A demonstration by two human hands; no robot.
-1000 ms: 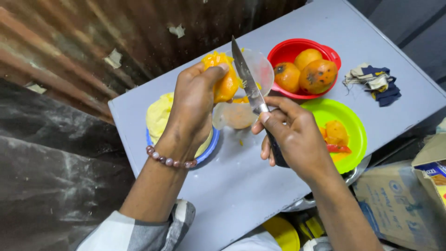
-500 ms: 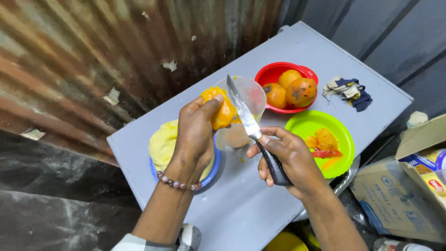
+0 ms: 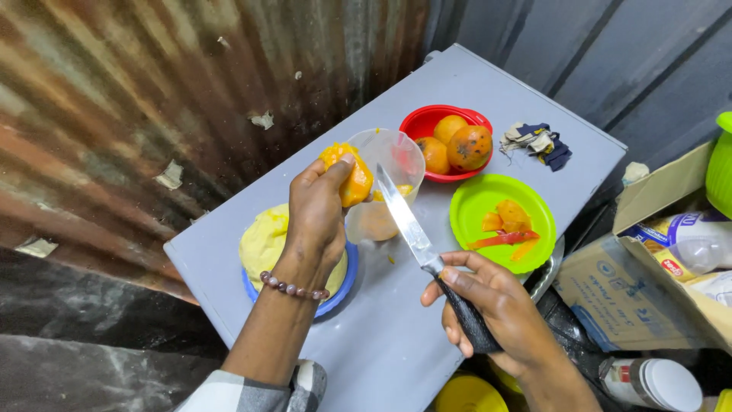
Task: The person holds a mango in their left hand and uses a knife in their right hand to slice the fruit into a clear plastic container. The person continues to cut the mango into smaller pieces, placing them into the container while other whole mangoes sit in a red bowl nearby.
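Observation:
My left hand [image 3: 316,221], with a bead bracelet at the wrist, holds a peeled orange fruit piece [image 3: 347,174] above the grey table [image 3: 396,336], next to a clear plastic cup [image 3: 385,183]. My right hand [image 3: 488,309] grips the black handle of a knife [image 3: 408,225]; its blade points up toward the cup and does not touch the fruit. A blue plate with a pale yellow mound [image 3: 263,244] lies under my left wrist.
A red bowl [image 3: 427,122] holds three orange fruits. A green plate [image 3: 476,206] carries fruit peels. A crumpled cloth [image 3: 537,143] lies at the far table edge. Cardboard boxes [image 3: 648,267] with packages stand at the right. Corrugated metal wall runs along the left.
My right hand with the knife has drawn back from the fruit toward me. The left hand keeps the fruit by the cup. The camera has shifted.

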